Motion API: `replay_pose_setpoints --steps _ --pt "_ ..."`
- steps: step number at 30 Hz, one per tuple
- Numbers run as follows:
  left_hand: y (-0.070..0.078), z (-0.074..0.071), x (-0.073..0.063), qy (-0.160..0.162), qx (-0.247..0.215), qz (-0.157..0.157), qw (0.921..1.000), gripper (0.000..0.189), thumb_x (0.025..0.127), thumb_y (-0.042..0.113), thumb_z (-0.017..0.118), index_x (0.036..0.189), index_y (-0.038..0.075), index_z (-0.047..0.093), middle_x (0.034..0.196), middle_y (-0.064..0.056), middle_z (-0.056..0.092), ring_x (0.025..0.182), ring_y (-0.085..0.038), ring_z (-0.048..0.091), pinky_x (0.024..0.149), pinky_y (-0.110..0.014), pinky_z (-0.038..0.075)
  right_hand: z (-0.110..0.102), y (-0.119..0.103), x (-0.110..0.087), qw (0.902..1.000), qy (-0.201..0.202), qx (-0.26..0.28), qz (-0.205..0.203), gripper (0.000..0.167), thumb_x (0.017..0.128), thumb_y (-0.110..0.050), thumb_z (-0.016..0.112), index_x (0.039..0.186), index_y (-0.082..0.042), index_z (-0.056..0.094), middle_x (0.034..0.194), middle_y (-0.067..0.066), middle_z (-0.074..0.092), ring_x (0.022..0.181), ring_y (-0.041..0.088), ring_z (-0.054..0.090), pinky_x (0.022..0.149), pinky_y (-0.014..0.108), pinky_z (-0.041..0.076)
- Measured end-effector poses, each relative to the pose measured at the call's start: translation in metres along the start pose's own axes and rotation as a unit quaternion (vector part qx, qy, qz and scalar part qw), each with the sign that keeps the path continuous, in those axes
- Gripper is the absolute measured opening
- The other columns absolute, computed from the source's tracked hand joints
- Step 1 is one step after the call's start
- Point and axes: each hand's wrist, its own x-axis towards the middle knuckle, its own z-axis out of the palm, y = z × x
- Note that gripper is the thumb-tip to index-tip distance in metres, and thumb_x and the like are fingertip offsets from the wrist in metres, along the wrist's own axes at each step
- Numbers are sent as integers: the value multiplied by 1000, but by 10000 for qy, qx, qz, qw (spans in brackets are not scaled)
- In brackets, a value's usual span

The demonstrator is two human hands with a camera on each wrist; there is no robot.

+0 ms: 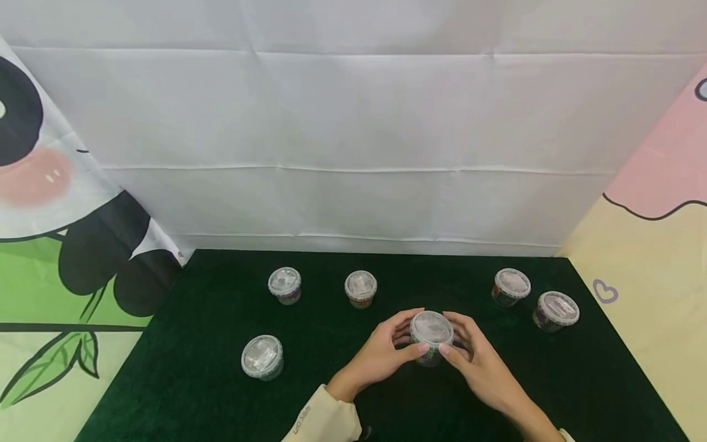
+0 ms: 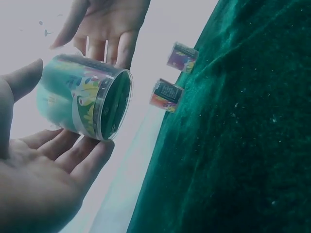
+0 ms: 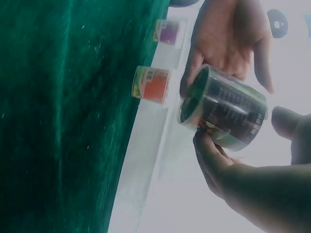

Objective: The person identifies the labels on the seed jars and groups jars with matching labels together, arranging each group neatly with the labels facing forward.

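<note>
One tub [image 1: 431, 337], lid [image 1: 432, 326] up, long axis near vertical, held above the worktop [image 1: 182, 393], well inside its far edge, between left hand [image 1: 380, 353] and right hand [image 1: 482, 362], both part-curled round it.

Creased white backdrop [image 1: 353, 116] between purple heart [image 1: 598, 285] and cropped, probably panda, print [image 1: 83, 184]

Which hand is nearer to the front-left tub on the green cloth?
Left. The left hand is right of the front-left tub; the right hand is farther right, across the held tub.
</note>
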Motion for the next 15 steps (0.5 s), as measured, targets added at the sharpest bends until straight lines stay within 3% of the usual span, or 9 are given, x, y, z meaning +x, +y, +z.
replay_pose_setpoints --steps 8,15 --pt "5 -8 -11 816 -197 -123 9964 54 104 23 70 152 7 51 146 -12 63 137 -28 58 114 -49 48 19 0 10 9997 -14 213 -134 56 108 -13 61 156 0 35 158 27 44 144 46 46 112 36 50" --pt "8 -11 -19 1115 -35 -132 9937 53 101 22 74 146 5 55 140 -12 66 128 -26 63 100 -29 53 30 -2 17 9990 -138 365 219 56 110 -19 59 157 -5 34 162 25 40 150 45 41 115 43 48"
